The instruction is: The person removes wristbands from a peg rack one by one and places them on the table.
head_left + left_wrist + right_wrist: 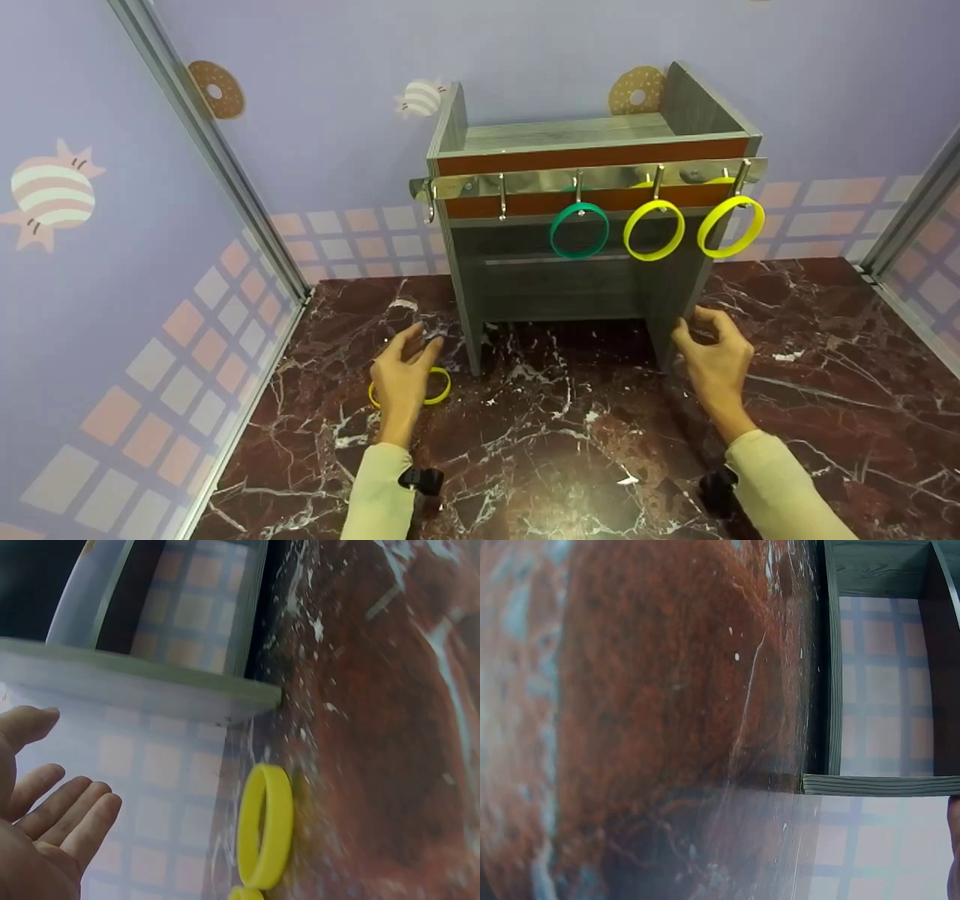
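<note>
A grey wooden shelf (465, 315) stands on the table, with a metal hook rail (540, 182) across its front. From the hooks hang a green wristband (553, 238) and two yellow wristbands (627, 238). My left hand (399, 379) hovers left of the shelf, holding nothing, its fingers spread and relaxed in the left wrist view. Below it a yellow wristband (280, 829) lies on the table, with a second yellow piece beside it. My right hand (718, 360) is at the shelf's right side panel (679, 300), thumb and fingertips right by its edge; only a finger edge shows in the right wrist view.
The dark red marbled table (540, 465) runs to a purple patterned wall (345, 150) at the back. Side walls with metal corner posts (225, 157) stand left and right. Two hooks on the rail's left part (502, 196) carry no wristband.
</note>
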### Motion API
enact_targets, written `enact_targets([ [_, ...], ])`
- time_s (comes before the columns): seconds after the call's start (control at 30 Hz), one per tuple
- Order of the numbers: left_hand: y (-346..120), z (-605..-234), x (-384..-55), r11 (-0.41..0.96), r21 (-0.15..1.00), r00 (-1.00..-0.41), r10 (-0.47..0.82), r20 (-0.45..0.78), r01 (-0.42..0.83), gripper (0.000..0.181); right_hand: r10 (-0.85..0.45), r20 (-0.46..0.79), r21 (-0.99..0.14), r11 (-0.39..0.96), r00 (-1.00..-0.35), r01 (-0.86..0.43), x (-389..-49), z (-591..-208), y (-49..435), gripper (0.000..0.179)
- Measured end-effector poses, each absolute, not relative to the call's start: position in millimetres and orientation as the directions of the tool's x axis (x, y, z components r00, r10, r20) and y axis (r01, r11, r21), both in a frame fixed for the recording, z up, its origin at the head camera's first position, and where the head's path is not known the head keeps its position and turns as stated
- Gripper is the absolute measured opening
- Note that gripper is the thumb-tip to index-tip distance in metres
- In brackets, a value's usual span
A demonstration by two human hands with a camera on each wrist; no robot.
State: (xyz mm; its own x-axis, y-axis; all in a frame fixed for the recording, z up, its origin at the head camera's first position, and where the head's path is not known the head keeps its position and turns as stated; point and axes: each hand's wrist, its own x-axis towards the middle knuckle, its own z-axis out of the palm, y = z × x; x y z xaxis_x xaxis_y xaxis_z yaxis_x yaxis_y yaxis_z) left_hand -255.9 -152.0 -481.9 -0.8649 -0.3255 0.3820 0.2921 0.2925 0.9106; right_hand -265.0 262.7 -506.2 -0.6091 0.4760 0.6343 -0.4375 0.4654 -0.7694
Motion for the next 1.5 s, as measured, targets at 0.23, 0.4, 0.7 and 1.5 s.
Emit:
enact_targets([
  [0.23,-134.1,-471.7,-269.8,0.319,0.874,-0.859,-0.244,0.45,0.367,0.042,0.492,0.633,-0.772,0.464,-0.598,-0.435,-262.5,-502.3,256.9,0.017],
  [0.4,-125.1,-464.0,-277.4,0.35,0.859,-0.863,-0.209,0.46,0.373,0.041,0.496,0.644,-0.763,0.47,-0.582,-0.444,-250.8,-485.5,245.2,0.016],
  [0.7,-116.9,-456.3,-284.2,0.323,0.872,-0.878,-0.187,0.441,0.369,0.042,0.49,0.654,-0.754,0.481,-0.577,-0.447,-242.7,-477.0,240.0,0.015],
  [1.5,-100.2,-454.4,-294.7,0.444,0.811,-0.802,-0.279,0.529,0.381,0.032,0.488,0.648,-0.759,0.478,-0.584,-0.442,-242.7,-473.2,239.6,0.015],
])
